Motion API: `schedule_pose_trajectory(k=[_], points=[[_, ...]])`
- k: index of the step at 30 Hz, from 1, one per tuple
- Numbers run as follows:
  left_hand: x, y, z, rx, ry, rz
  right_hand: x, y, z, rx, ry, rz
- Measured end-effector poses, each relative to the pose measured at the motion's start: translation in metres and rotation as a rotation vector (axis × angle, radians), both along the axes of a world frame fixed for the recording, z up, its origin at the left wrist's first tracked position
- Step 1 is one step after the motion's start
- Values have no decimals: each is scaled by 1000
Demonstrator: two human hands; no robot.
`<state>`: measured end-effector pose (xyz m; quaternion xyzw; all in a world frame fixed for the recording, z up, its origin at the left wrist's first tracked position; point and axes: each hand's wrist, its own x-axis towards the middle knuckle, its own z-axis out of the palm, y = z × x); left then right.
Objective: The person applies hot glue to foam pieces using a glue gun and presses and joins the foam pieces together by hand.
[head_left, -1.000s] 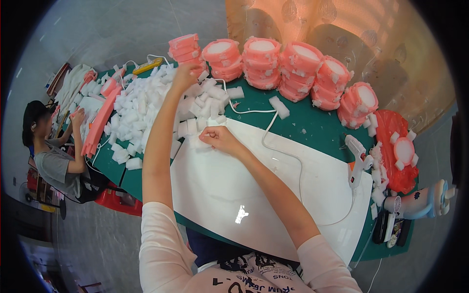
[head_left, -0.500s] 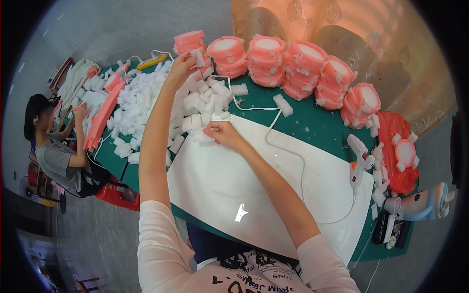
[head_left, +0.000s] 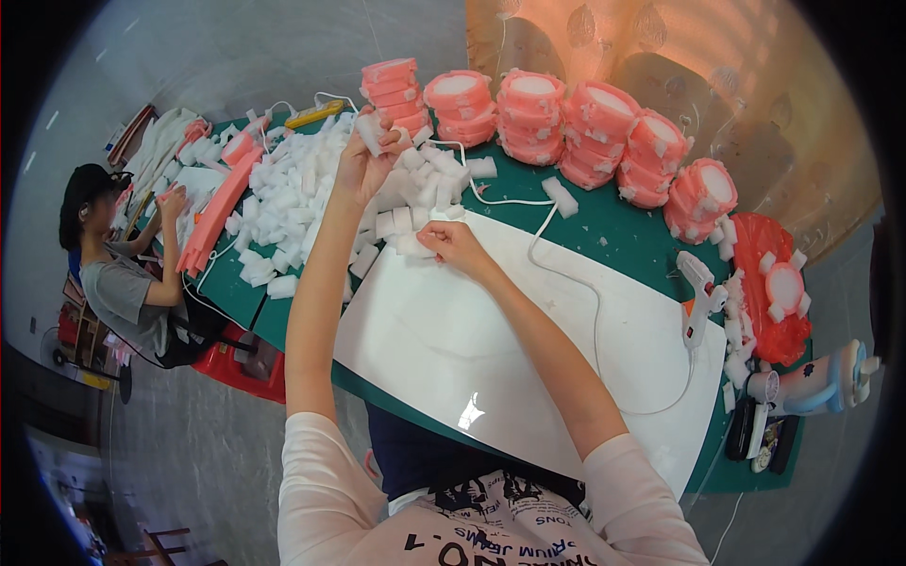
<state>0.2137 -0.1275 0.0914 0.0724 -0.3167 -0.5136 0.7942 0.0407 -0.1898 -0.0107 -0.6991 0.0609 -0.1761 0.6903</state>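
Note:
My left hand (head_left: pixel 359 165) is raised over the far side of the table and pinches a white foam block (head_left: pixel 371 132) by the pile of white foam blocks (head_left: pixel 302 193). My right hand (head_left: pixel 453 243) rests at the far edge of the white sheet (head_left: pixel 528 349), fingers closed on a white foam piece (head_left: pixel 415 247) at the pile's near edge. Stacks of pink foam rings (head_left: pixel 566 123) line the back of the green table (head_left: pixel 623 222).
A white glue gun (head_left: pixel 696 292) stands at the right of the sheet, its cord (head_left: pixel 566 274) looping across it. A red bag with foam pieces (head_left: pixel 769 283) and a handheld fan (head_left: pixel 812 382) lie far right. Another person (head_left: pixel 113 274) works at the table's left end.
My left hand has drawn back from the pink stacks and lifted a white foam block off the pile. My right hand has stayed at the sheet's far edge.

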Motion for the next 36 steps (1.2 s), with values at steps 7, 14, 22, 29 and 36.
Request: schedule_pose_trajectory(k=[7, 14, 22, 29, 36], points=[[15, -6, -6, 246, -170, 344, 1, 0, 1, -54, 14, -23], [45, -77, -30, 752, -1847, 1054, 2, 0, -3, -47, -5, -36], [64, -108, -76, 795, -2271, 846, 4, 0, -3, -66, -10, -11], [73, -101, -57, 713, -2029, 949, 3, -1, -2, -62, -22, -53], [79, -71, -44, 587, -1718, 1033, 4, 0, -1, -34, -29, -52]])
